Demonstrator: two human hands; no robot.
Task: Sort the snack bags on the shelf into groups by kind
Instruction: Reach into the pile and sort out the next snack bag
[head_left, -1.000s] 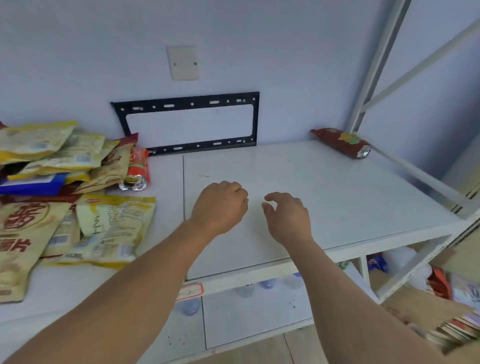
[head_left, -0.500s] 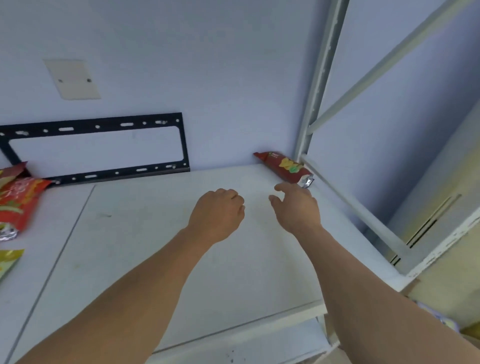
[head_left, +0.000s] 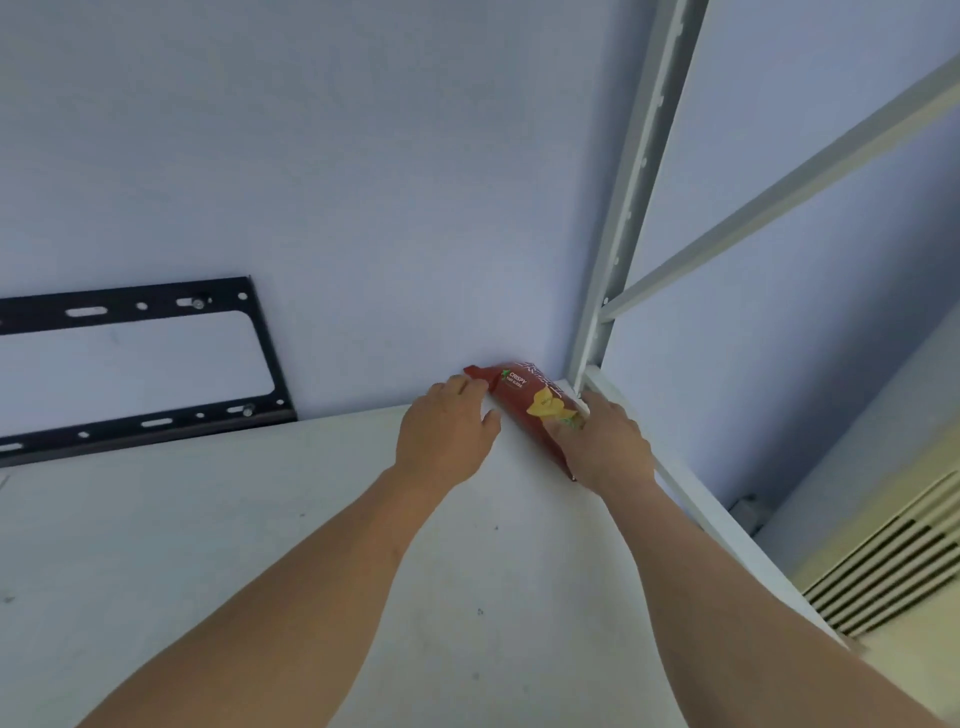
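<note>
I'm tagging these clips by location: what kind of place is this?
Probably a storeroom or a bare back room, though that is a guess: a white metal rack shelf against a plain wall, an empty black wall bracket, and a lone red snack bag in the corner.
</note>
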